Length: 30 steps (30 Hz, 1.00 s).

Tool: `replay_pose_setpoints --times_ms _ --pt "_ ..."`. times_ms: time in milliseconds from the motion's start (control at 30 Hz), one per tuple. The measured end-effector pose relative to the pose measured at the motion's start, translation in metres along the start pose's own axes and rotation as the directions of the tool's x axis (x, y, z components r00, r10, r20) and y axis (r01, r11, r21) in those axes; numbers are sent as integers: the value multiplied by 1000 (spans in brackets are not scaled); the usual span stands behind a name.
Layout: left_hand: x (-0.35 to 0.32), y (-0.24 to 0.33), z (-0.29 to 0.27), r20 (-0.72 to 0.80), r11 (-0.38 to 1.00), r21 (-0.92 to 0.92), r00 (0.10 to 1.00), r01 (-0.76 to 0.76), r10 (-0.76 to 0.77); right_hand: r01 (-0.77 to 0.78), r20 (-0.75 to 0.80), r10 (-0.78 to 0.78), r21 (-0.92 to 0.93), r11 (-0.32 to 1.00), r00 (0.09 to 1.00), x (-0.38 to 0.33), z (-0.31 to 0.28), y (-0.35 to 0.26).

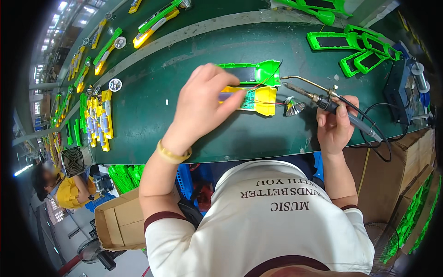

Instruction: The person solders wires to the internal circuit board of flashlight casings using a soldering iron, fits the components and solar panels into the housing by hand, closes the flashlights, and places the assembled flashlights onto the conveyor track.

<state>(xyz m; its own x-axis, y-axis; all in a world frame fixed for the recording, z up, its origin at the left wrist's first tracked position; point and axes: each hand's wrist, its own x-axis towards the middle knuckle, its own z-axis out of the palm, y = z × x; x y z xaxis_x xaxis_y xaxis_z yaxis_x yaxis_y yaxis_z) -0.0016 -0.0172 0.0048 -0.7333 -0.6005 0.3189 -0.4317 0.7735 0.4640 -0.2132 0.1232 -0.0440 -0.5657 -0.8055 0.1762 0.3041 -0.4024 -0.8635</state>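
My left hand (203, 104) presses down on a yellow torch half-shell (263, 100) lying on the dark green bench, fingertips beside its small green circuit board (249, 100). A green half-shell (258, 73) lies just behind it, joined by thin red and black wires. A shiny reflector cup (294, 107) rests to the right of the yellow shell. My right hand (336, 127) grips a soldering iron (318, 98) by its black handle, the tip pointing left toward the shells, a little apart from them.
Several green shell frames (357, 48) lie at the back right by a soldering station (400, 90). A conveyor behind carries yellow-green torches (154, 22). Stacked yellow parts (99, 122) sit at the left. A cardboard box (121, 221) and a small fan (73, 160) stand below the bench.
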Motion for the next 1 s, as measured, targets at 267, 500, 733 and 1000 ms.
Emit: replay_pose_setpoints --times_ms 267,500,733,1000 --pt "10 2 31 -21 956 -291 999 39 -48 -43 -97 50 72 996 994 6 -3 -4" --pt "5 7 25 152 610 -683 895 402 -420 -32 -136 45 98 995 990 11 -6 -7" --pt "5 -5 34 -56 981 -169 995 -90 82 2 -190 18 106 994 982 13 -7 -6" --pt "10 -12 26 77 995 -97 997 12 -5 -116 23 119 -97 989 993 26 -7 -13"
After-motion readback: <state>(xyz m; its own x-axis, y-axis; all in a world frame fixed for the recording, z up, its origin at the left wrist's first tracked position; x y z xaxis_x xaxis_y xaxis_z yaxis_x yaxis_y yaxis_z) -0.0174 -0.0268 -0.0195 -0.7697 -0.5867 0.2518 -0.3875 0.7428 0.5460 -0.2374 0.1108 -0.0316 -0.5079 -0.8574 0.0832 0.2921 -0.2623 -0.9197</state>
